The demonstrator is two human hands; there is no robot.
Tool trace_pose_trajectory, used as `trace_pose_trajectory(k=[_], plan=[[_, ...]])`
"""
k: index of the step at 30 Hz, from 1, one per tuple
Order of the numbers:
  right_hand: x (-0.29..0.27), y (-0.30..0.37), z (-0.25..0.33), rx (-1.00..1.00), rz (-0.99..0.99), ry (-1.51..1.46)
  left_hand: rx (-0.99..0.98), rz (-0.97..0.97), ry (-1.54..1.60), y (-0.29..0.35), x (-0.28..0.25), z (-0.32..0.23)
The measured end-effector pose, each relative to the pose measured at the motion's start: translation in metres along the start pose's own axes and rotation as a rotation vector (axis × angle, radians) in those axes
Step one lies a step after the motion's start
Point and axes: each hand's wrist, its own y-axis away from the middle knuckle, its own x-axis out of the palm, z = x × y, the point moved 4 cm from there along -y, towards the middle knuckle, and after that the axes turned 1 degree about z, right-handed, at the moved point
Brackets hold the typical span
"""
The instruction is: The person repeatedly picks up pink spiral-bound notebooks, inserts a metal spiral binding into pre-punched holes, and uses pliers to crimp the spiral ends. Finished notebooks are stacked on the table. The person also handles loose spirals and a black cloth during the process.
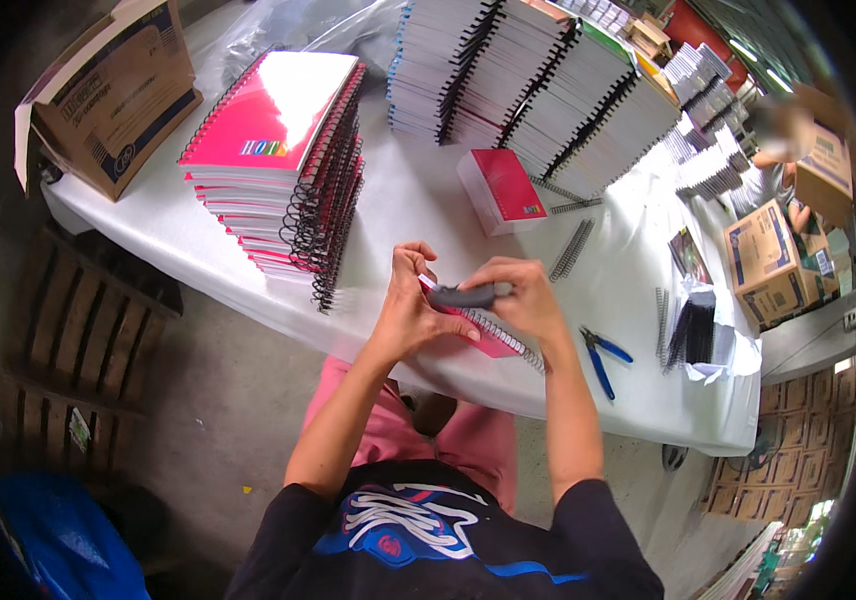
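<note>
Near the table's front edge, my left hand [408, 312] grips a small pink-covered book [497, 348], thumb on top. A spiral coil [516, 343] runs along the book's edge, and its end sticks out at the right. My right hand [522, 296] is closed around a dark grey rounded tool [461, 297], which lies over the coil's upper end; its exact contact with the wire is hidden. Blue-handled pliers [601, 362] rest on the table, right of my right forearm. Ahead sits a small block of red-covered books [501, 188], with loose black coils [572, 250] beside it.
A tall stack of red spiral notebooks [278, 115] stands at the left, by an open carton [118, 105]. Thick spiral-bound stacks [538, 85] fill the back. A box of black coils [695, 332] lies at the right. Another person [776, 165] is beyond, near cartons [770, 258].
</note>
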Motion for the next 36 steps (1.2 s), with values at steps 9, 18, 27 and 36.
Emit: trace_pose_trajectory(k=[9,18,27,36], plan=[[0.003,-0.001,0.012,-0.076,-0.016,-0.256,0.084,0.062,-0.096,0.001,0.003,-0.011],[0.008,-0.002,0.028,-0.139,-0.089,-0.221,0.096,0.047,-0.059,-0.001,0.002,-0.006],[-0.035,0.026,0.001,0.145,-0.203,0.329,0.032,-0.068,0.191,0.005,0.001,0.008],[-0.084,0.226,-0.035,0.69,-0.337,0.965,0.072,-0.318,0.189,0.016,-0.005,-0.058]])
